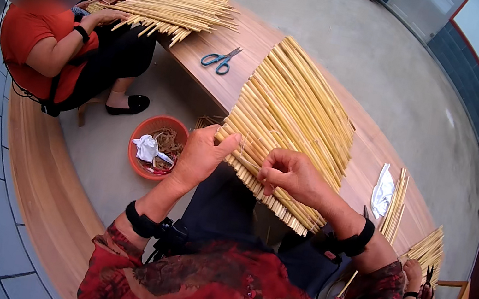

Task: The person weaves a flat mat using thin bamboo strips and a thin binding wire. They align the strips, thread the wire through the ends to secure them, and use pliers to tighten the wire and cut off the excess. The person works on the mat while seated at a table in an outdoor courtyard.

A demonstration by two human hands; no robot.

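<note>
A mat of yellow stalks (pixel 297 115), laid side by side and tied with thin thread, slopes over the near edge of the table towards my lap. My left hand (pixel 203 155) grips its left near corner, thumb on top and fingers round the edge. Over the near part of the mat, my right hand (pixel 294 175) is closed in a pinch. Whatever sits between those fingertips is too fine to make out, though a thin thread shows on the stalks between both hands. Blue-handled scissors (pixel 222 60) lie on the table beyond the mat's left side.
An orange basket (pixel 139 132) with brown fibres and a white cloth stands on the floor at left. Another person (pixel 46 45) handles a stalk bundle (pixel 171 9) at far left. At right are a white cloth (pixel 383 191), loose stalks (pixel 396 206) and another person's hand (pixel 414 273).
</note>
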